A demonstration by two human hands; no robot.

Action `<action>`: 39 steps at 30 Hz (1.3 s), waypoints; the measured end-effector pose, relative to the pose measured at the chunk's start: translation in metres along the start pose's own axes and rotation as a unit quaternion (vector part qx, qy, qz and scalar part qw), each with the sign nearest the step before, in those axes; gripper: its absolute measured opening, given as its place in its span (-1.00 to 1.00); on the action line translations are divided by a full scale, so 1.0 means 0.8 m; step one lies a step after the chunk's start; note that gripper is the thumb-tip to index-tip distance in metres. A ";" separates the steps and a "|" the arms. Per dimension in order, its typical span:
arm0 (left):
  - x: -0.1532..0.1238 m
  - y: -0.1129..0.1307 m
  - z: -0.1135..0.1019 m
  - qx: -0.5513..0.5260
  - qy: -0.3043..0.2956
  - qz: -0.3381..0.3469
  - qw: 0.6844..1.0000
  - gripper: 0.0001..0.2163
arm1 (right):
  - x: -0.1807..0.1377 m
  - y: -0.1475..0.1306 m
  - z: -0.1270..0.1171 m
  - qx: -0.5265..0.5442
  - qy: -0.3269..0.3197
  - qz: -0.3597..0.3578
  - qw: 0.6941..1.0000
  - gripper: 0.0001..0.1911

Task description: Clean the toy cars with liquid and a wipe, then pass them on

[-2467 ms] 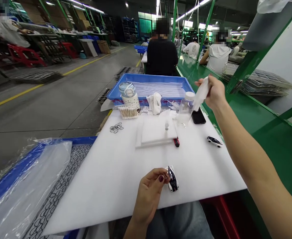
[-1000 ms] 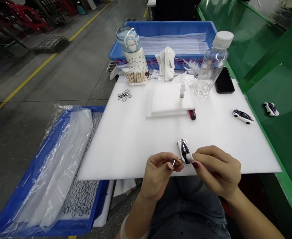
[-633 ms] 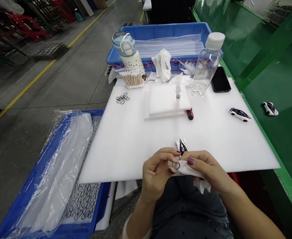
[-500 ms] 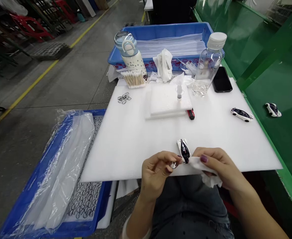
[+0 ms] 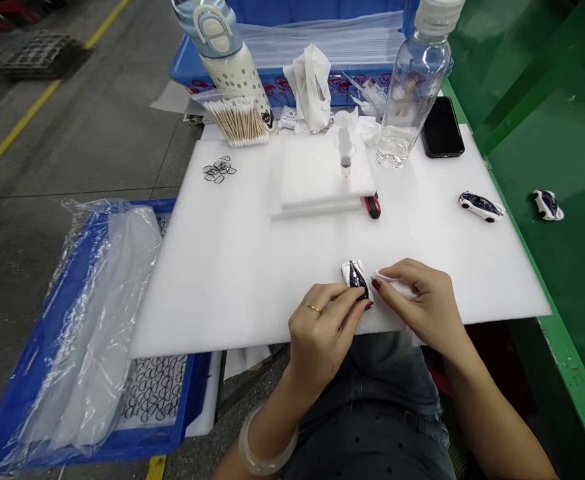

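A small white toy car with a dark top lies near the front edge of the white foam board. My left hand has its fingers closed at the near end of the car, covering part of it. Whether a thin ring is also under those fingertips I cannot see. Just right of the car, my right hand pinches a folded white tissue, its fingertips close to the car's side.
Thin black rings lie at the board's left. At the back stand cotton swabs, a tumbler, a syringe on a foam block, a clear bottle and a phone. Another toy car sits right; a blue tray is lower left.
My left hand, which held up a small thin ring, has come down onto the toy car; the ring no longer shows. My right hand has moved the tissue beside the car. The view has shifted closer.
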State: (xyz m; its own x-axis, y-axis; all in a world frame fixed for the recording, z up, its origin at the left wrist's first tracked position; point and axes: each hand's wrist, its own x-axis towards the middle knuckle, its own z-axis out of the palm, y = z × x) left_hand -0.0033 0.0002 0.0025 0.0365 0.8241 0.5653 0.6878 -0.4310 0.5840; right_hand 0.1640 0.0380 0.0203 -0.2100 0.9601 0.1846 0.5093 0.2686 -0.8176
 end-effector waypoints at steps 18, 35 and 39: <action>0.004 -0.006 -0.005 -0.072 -0.062 -0.160 0.983 -0.80 | 0.004 -0.004 -0.001 -0.019 -0.036 0.025 0.999 -0.94; 0.027 -0.018 -0.017 -0.104 -0.126 -0.166 0.973 -0.82 | -0.006 0.002 -0.003 0.011 0.010 0.012 1.000 -0.87; 0.041 -0.038 -0.032 -0.117 -0.246 -0.053 0.961 -0.59 | -0.011 0.004 -0.001 0.010 0.049 -0.018 0.999 -0.84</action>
State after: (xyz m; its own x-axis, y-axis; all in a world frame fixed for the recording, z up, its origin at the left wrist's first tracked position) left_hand -0.0413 0.0313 0.0183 0.3530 0.9170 0.1858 0.5263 -0.3588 0.7709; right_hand 0.1681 0.0304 0.0164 -0.1435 0.9533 0.2656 0.4859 0.3017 -0.8203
